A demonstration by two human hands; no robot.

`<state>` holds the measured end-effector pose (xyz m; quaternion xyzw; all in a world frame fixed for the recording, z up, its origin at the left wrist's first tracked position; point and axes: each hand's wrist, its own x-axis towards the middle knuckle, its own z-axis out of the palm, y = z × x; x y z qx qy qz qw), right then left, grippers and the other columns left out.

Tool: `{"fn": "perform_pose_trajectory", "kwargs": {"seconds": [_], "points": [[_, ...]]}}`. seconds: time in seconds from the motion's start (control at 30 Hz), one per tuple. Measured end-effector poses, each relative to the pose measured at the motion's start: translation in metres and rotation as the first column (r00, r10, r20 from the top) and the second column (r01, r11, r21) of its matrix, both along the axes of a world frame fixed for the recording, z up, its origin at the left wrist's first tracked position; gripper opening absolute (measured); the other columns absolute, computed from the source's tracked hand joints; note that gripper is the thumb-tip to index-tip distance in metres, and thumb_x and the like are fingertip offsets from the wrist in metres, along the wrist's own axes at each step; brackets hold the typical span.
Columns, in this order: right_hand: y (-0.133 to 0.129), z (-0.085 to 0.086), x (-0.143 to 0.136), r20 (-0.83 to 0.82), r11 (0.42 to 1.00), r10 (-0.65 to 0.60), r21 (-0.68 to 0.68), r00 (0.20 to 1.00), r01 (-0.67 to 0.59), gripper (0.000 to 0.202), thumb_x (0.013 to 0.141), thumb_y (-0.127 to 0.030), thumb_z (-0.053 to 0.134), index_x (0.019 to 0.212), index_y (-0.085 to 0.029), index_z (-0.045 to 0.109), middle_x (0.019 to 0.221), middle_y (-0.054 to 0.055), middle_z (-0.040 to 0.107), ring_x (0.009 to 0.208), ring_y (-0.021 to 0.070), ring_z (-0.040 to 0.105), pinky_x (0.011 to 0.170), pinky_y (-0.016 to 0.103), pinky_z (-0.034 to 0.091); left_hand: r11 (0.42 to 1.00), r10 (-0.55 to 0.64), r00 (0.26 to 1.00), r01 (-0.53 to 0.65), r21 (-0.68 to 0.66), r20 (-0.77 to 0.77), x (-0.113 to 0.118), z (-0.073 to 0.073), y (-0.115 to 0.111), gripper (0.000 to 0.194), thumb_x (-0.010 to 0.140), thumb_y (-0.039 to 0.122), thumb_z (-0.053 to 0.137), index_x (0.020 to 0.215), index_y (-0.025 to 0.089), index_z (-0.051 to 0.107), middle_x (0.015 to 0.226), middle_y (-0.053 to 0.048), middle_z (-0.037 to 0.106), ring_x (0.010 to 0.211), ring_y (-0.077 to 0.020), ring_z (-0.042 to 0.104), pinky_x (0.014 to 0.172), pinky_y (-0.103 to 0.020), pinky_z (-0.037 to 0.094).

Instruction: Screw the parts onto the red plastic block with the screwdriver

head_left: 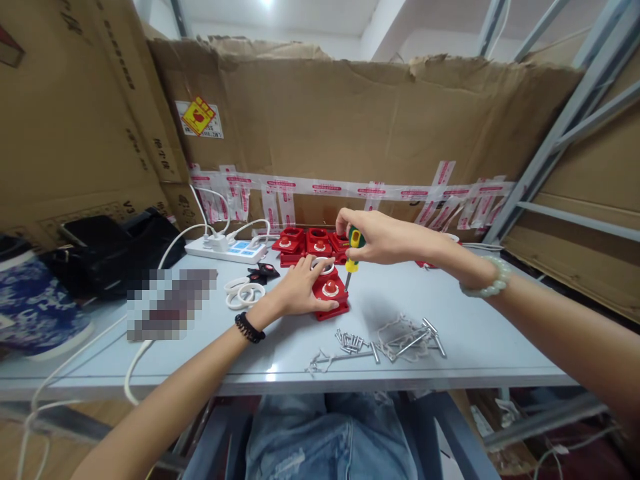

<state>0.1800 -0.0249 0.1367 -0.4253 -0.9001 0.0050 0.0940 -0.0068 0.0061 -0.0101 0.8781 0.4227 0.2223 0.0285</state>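
Observation:
A red plastic housing (332, 298) with a white ring and red button lies on the grey table (465, 347). My left hand (299, 288) presses down on its left side and holds it still. My right hand (376, 236) grips a screwdriver (353, 250) with a green and yellow handle, held upright, its tip at the housing's right edge. Several more red housings (306, 244) sit in a row behind, close to the cardboard wall.
Loose screws (353, 342) and metal springs (407, 338) lie near the table's front edge. White rings (243, 292) and small black parts (263, 271) rest to the left, a white power strip (226, 249) with cables beyond. A black bag (113, 250) sits far left.

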Motion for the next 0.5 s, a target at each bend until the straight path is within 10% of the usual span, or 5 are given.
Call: {"fn": "perform_pose_trajectory", "kwargs": {"seconds": [0.5], "points": [[0.0024,-0.0058,-0.0025,-0.08,0.989,-0.072,0.124,0.994,0.082,0.008,0.077,-0.022,0.046,0.083,-0.018,0.048,0.08,0.006,0.057,0.072,0.0172,0.049,0.063,0.031,0.036,1.0,0.004,1.0,-0.004,0.006,-0.001,-0.0008,-0.0011,0.0006,0.086,0.063,0.065,0.06,0.135,0.029,0.029,0.115,-0.01,0.041,0.106,-0.033,0.044,0.087,-0.049,0.041]]}}
